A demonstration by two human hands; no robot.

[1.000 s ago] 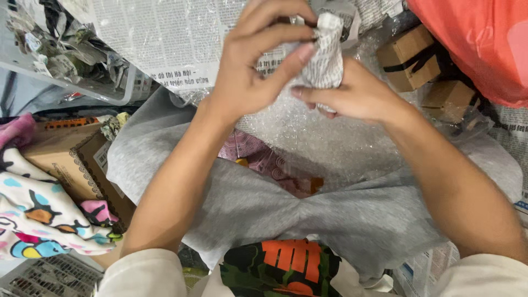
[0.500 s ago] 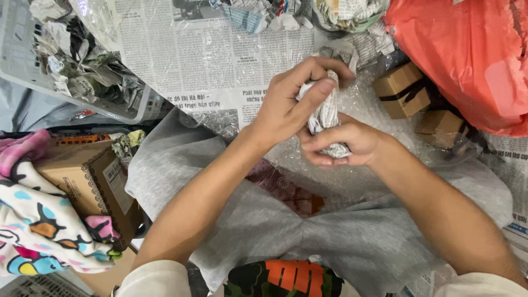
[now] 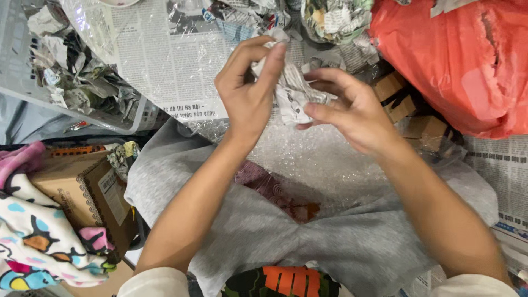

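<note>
A grey cloth (image 3: 341, 247) covers the lap, bubble wrap (image 3: 324, 159) lying on its far part. Beyond its far right corner sits a red bag (image 3: 456, 60). Above the wrap, the left hand (image 3: 247, 93) and right hand (image 3: 352, 110) pinch a crumpled newspaper wad (image 3: 291, 93) between closed fingertips.

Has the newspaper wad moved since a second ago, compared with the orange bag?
Cannot tell: the camera shifted too. The wad, between the left hand and right hand, remains left of the orange bag.
</note>
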